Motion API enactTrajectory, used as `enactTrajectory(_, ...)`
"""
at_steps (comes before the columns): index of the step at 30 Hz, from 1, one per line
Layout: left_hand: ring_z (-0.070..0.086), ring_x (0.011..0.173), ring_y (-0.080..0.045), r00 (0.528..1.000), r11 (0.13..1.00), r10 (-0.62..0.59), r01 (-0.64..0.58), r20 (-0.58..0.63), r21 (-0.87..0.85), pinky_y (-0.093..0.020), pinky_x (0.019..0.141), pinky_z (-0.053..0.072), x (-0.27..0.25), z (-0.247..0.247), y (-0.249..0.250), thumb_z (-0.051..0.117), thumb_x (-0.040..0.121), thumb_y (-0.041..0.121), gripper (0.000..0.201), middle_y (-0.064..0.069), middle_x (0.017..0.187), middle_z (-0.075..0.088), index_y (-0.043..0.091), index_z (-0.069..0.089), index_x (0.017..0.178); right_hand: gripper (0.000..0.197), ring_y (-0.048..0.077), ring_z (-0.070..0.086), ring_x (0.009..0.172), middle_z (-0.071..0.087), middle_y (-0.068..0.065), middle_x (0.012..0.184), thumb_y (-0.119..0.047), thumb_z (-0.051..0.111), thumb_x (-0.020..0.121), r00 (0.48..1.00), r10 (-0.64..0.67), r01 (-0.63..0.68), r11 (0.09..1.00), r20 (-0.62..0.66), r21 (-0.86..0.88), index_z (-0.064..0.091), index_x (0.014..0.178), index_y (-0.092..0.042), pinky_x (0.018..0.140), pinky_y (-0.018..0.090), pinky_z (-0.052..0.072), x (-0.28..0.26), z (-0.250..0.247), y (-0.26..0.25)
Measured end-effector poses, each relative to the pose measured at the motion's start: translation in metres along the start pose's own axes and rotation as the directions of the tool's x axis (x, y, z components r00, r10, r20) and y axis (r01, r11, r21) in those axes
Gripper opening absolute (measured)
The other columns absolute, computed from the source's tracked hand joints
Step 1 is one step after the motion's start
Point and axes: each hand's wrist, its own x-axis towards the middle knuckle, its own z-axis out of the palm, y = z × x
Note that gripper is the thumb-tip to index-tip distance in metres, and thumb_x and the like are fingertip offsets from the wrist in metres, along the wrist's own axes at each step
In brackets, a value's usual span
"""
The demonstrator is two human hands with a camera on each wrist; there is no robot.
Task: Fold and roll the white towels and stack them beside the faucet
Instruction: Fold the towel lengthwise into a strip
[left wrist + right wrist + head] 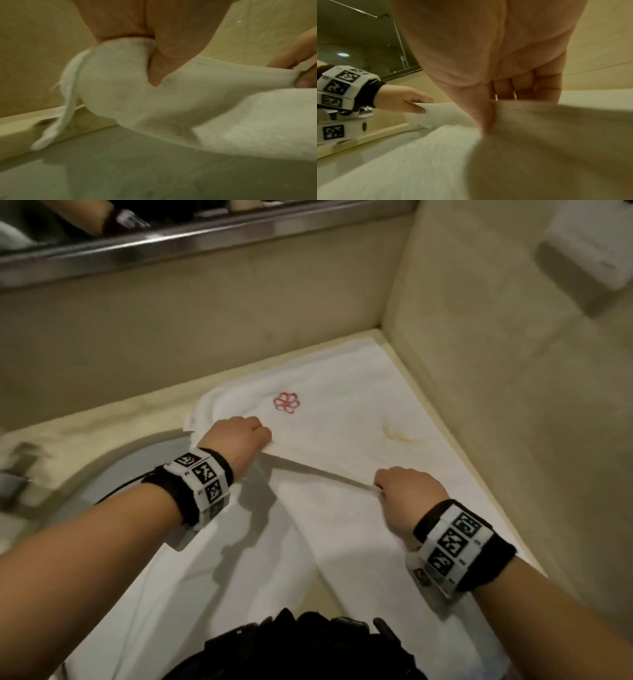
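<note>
A white towel [342,419] with a red flower mark [286,402] lies on the beige counter in the corner, and its near part hangs over the counter's front. My left hand [246,436] pinches one end of the towel's lifted edge. My right hand [404,484] pinches the other end, so the edge runs taut between them. In the left wrist view the towel [130,97] bunches under my thumb [173,44]. In the right wrist view my right thumb [481,108] presses into the towel [539,135], and my left hand [406,100] holds its corner. A yellowish stain [397,436] marks the cloth.
A grey sink basin [113,481] sits to the left, with a blurred chrome faucet [17,474] at the far left. Beige walls [496,371] close the corner behind and to the right. A mirror frame [205,237] runs along the top. A white wall box [585,251] hangs upper right.
</note>
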Motion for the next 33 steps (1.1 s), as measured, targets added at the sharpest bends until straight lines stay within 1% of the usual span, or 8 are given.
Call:
enactTrajectory(7, 0.055, 0.104, -0.03, 0.98, 0.979, -0.2, 0.2, 0.008, -0.035, -0.035, 0.086, 0.045, -0.011, -0.01, -0.057, 0.041, 0.084, 0.001, 0.04, -0.008, 0.114, 0.058, 0.018, 0.054, 0.117, 0.023, 0.032, 0.056, 0.1, 0.053, 0.011, 0.113, -0.012, 0.041, 0.091, 0.967, -0.228, 0.225, 0.974, -0.111, -0.035, 0.045, 0.114, -0.012, 0.067, 0.034, 0.031, 0.075, -0.028, -0.097)
enactTrajectory(13, 0.054, 0.109, -0.03, 0.944, 0.953, -0.292, 0.273, -0.154, -0.133, -0.036, 0.093, 0.042, -0.015, -0.036, -0.092, 0.048, 0.08, -0.002, 0.042, -0.008, 0.116, 0.062, 0.018, 0.061, 0.115, 0.017, 0.028, 0.056, 0.085, 0.058, 0.013, 0.092, -0.021, 0.035, 0.097, 0.94, -0.337, 0.34, 0.917, -0.05, 0.209, 0.047, 0.096, -0.01, 0.065, 0.032, 0.035, 0.108, -0.053, -0.125)
enactTrajectory(17, 0.056, 0.109, -0.03, 0.932, 0.95, -0.301, 0.273, -0.202, -0.153, -0.038, 0.094, 0.04, -0.005, -0.06, -0.094, 0.05, 0.077, 0.0, 0.042, -0.008, 0.113, 0.064, 0.018, 0.062, 0.112, 0.033, 0.03, 0.055, 0.104, 0.061, 0.018, 0.112, -0.028, 0.036, 0.098, 0.966, -0.225, 0.258, 0.814, -0.126, 0.521, 0.055, 0.106, -0.002, 0.081, 0.031, 0.039, 0.104, -0.07, -0.095)
enactTrajectory(19, 0.054, 0.107, -0.031, 0.924, 0.962, -0.261, 0.223, -0.279, -0.159, -0.04, 0.092, 0.038, 0.009, -0.076, -0.087, 0.052, 0.079, 0.002, 0.037, -0.008, 0.109, 0.064, 0.019, 0.063, 0.109, 0.032, 0.027, 0.055, 0.104, 0.062, 0.015, 0.108, -0.029, 0.035, 0.098, 0.971, -0.186, 0.237, 0.8, -0.147, 0.552, 0.056, 0.103, -0.006, 0.073, 0.026, 0.033, 0.101, -0.078, -0.077)
enactTrajectory(21, 0.051, 0.109, -0.033, 0.885, 0.956, -0.254, 0.167, -0.391, -0.242, -0.043, 0.093, 0.037, 0.025, -0.092, -0.075, 0.05, 0.083, 0.005, 0.033, -0.009, 0.111, 0.06, 0.021, 0.061, 0.111, 0.028, 0.026, 0.055, 0.095, 0.059, 0.011, 0.094, -0.029, 0.033, 0.099, 0.979, -0.091, 0.181, 0.787, -0.18, 0.59, 0.053, 0.091, -0.012, 0.069, 0.025, 0.028, 0.102, -0.086, -0.056)
enactTrajectory(24, 0.044, 0.118, -0.033, 0.803, 0.887, -0.314, 0.059, -0.507, -0.458, -0.043, 0.1, 0.034, 0.048, -0.103, -0.052, 0.052, 0.087, 0.014, 0.038, -0.01, 0.127, 0.05, 0.02, 0.049, 0.125, 0.036, 0.029, 0.054, 0.102, 0.061, 0.018, 0.111, -0.028, 0.032, 0.099, 0.962, 0.177, 0.004, 0.751, -0.208, 0.66, 0.058, 0.103, -0.004, 0.076, 0.028, 0.032, 0.106, -0.091, -0.008)
enactTrajectory(29, 0.05, 0.116, -0.029, 0.884, 0.668, -0.456, 0.263, -0.104, -0.696, -0.032, 0.095, 0.038, 0.067, -0.063, -0.028, 0.058, 0.088, 0.023, 0.044, -0.014, 0.125, 0.056, 0.009, 0.045, 0.128, 0.043, 0.038, 0.046, 0.121, 0.048, 0.025, 0.133, -0.026, 0.035, 0.097, 0.891, 0.451, -0.414, 0.751, 0.06, 0.514, 0.049, 0.123, 0.005, 0.098, 0.035, 0.035, 0.112, -0.059, 0.071)
enactTrajectory(33, 0.061, 0.103, -0.028, 0.881, 0.422, -0.437, 0.381, 0.184, -0.822, -0.035, 0.095, 0.047, 0.074, -0.021, -0.012, 0.061, 0.086, 0.03, 0.038, -0.011, 0.11, 0.066, 0.009, 0.054, 0.117, 0.045, 0.035, 0.048, 0.12, 0.049, 0.019, 0.134, -0.029, 0.042, 0.095, 0.888, 0.442, -0.457, 0.813, 0.128, 0.361, 0.042, 0.13, -0.002, 0.096, 0.035, 0.039, 0.118, -0.036, 0.086)
